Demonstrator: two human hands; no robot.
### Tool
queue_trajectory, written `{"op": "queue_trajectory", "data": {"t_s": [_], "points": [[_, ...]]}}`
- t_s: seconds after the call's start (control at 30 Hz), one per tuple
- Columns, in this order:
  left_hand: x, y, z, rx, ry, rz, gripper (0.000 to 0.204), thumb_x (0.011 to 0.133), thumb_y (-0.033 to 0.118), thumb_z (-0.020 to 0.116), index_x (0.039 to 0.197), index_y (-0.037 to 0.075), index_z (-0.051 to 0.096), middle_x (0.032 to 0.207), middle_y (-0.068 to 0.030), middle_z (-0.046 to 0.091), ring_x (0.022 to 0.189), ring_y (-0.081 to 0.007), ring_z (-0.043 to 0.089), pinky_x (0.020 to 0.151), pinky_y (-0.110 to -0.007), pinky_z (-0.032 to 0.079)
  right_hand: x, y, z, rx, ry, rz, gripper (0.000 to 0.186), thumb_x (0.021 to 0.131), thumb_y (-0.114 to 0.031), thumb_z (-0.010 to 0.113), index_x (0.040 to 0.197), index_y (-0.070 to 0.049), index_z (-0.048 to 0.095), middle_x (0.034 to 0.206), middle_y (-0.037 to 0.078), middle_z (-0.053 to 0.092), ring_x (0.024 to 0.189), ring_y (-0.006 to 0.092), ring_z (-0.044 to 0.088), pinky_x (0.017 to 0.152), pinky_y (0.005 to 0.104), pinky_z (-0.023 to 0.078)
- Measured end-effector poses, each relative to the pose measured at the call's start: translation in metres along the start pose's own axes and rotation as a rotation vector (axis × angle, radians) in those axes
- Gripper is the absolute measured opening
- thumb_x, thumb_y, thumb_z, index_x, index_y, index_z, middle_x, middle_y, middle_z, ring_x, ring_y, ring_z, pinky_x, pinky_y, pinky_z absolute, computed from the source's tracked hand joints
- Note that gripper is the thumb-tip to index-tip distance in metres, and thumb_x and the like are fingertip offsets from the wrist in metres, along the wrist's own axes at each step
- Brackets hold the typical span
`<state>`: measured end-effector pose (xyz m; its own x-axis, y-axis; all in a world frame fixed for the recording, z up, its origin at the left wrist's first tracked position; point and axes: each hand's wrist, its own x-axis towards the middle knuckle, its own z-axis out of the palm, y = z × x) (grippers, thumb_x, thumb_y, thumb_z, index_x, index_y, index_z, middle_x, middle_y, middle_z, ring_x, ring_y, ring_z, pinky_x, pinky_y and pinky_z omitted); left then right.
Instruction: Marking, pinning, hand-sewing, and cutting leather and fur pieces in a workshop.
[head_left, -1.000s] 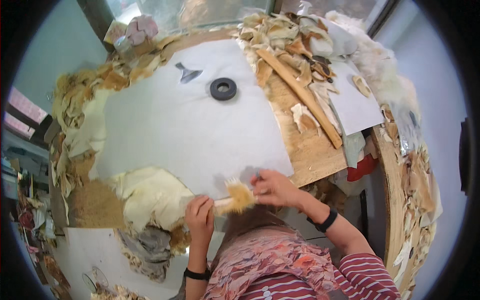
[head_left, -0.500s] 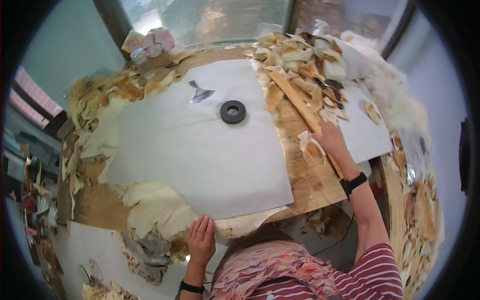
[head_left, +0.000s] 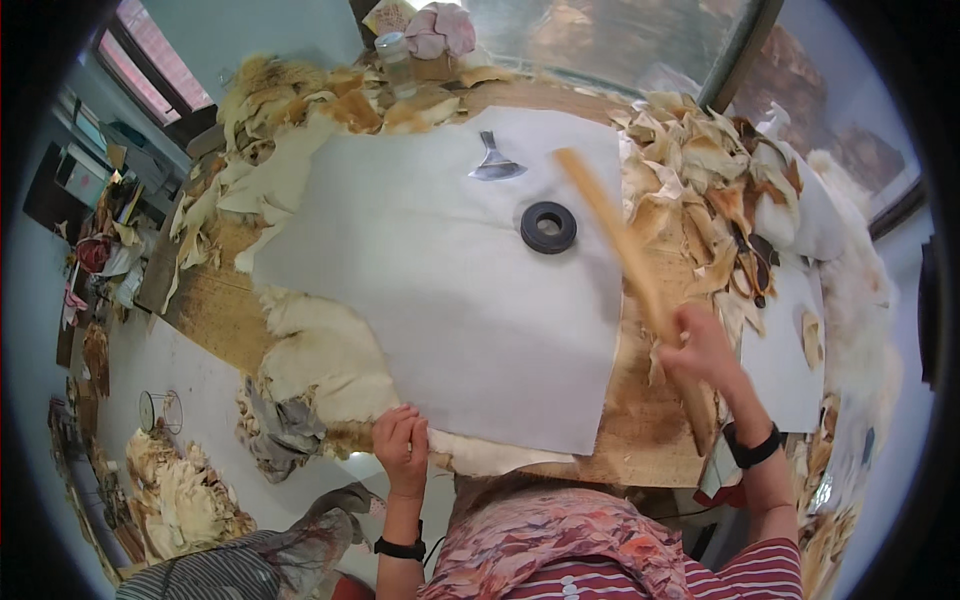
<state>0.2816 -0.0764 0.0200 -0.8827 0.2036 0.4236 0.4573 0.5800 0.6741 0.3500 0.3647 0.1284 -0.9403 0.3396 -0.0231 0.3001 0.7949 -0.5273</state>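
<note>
A long wooden strip (head_left: pixel 627 245), blurred by motion, is gripped near its lower part by my right hand (head_left: pixel 703 348) and lifted over the right edge of a large white sheet (head_left: pixel 450 280). The sheet covers a pale hide (head_left: pixel 325 355), whose fleecy rim shows on the near and left sides. At the near edge, my left hand (head_left: pixel 402 440) has its fingers bent together on the hide and sheet; the thumb is hidden. On the sheet lie a black tape roll (head_left: pixel 548 227) and a flared, half-moon metal blade (head_left: pixel 496 160) with a short shank.
Hide scraps (head_left: pixel 680 170) are heaped at the far right beside dark-handled scissors (head_left: pixel 757 265) and a white board (head_left: pixel 785 350). More fur pieces (head_left: pixel 290 100) and a glass jar (head_left: pixel 396 65) line the far left. Scraps (head_left: pixel 185 500) and a grey striped cloth (head_left: pixel 205 570) lie below the table.
My right hand has raised the wooden strip off the scraps and tabletop and swung it toward the sheet. My left hand's fingers have bent more. The whole view has turned left.
</note>
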Motion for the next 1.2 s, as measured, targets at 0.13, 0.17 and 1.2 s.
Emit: {"op": "queue_trajectory", "data": {"t_s": [0.13,0.17,1.2], "points": [[-0.002,0.001,0.01,0.038,0.078,-0.022,0.013,0.075,0.001,0.075,0.083,0.004,0.064,0.095,-0.0088,0.067,0.101,-0.0312,0.063,0.095,-0.044,0.047,0.007,-0.049,0.052,-0.092,-0.195,-0.283,0.046,0.068,-0.031,0.078,0.093,0.002,0.06,0.093,0.022,0.06,0.087,0.037,0.06,0.077,0.045,0.05],[-0.001,0.003,0.012,0.03,0.086,-0.018,0.013,0.075,0.001,0.075,0.083,0.004,0.064,0.095,-0.0088,0.067,0.101,-0.0312,0.063,0.095,-0.044,0.047,0.006,-0.052,0.064,-0.168,-0.274,-0.253,0.046,0.07,-0.032,0.078,0.097,0.001,0.059,0.093,0.022,0.06,0.09,0.0376,0.06,0.08,0.0459,0.05],[-0.008,-0.001,0.015,-0.055,-0.006,0.061,0.02,0.074,0.007,0.078,0.091,0.01,0.067,0.101,-0.006,0.066,0.1,-0.0281,0.063,0.088,-0.044,0.049,0.366,-0.163,0.122,-0.687,0.243,-0.206,0.03,0.075,-0.03,0.067,0.086,-0.002,0.073,0.09,0.019,0.071,0.09,0.035,0.069,0.075,0.0449,0.055]]}}
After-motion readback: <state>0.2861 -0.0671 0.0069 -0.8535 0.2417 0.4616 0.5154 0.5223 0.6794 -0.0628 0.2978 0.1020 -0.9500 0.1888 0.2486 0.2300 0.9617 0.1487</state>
